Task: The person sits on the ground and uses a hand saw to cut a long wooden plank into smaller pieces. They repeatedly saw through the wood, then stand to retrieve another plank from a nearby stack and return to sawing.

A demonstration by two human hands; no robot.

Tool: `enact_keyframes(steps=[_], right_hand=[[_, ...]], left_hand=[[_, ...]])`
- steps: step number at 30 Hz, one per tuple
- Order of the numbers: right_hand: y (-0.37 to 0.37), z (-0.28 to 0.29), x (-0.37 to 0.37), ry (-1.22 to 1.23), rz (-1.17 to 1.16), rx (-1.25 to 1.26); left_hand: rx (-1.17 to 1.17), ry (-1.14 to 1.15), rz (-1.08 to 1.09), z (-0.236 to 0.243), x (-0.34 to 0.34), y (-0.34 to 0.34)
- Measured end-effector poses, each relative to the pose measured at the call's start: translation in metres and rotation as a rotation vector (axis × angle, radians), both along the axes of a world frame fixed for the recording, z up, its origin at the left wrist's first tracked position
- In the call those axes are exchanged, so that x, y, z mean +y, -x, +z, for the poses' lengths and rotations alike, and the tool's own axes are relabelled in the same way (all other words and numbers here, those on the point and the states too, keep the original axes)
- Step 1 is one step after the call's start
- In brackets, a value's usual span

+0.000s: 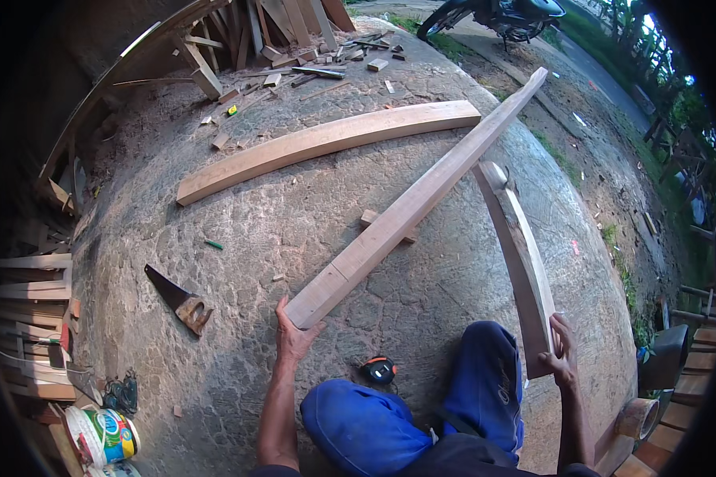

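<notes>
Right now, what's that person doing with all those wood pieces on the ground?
A person in blue trousers crouches on the stone ground. Their left hand grips the near end of a long straight plank, which rests across a small wood block. Their right hand holds the near end of a curved plank standing on its edge. Another curved plank lies farther off. A handsaw and a tape measure lie nearby, untouched.

Handsaw (179,298), tape measure (379,370), motorcycle (497,16)
</notes>
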State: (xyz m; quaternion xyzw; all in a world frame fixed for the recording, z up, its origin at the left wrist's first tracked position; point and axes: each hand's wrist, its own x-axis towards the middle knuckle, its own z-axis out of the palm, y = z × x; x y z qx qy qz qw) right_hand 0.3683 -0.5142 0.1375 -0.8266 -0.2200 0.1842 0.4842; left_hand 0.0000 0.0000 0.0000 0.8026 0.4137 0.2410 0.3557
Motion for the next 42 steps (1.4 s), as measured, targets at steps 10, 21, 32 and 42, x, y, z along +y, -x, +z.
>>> enact_keyframes(steps=[10, 21, 32, 42], right_hand=[[-0.092, -0.102, -0.069, 0.703, 0.387, -0.459], [-0.121, -0.156, 0.184, 0.473, 0.616, -0.554], [0.023, -0.15, 0.328, 0.174, 0.465, -0.602], [0.053, -0.192, 0.286, 0.143, 0.576, -0.653]], left_hand=[[-0.118, 0.109, 0.069, 0.064, 0.006, -0.024], [-0.082, 0.101, 0.05, 0.104, 0.036, -0.037], [0.098, 0.117, 0.256, 0.071, 0.059, -0.042], [0.357, 0.144, 0.382, 0.005, 0.103, 0.049]])
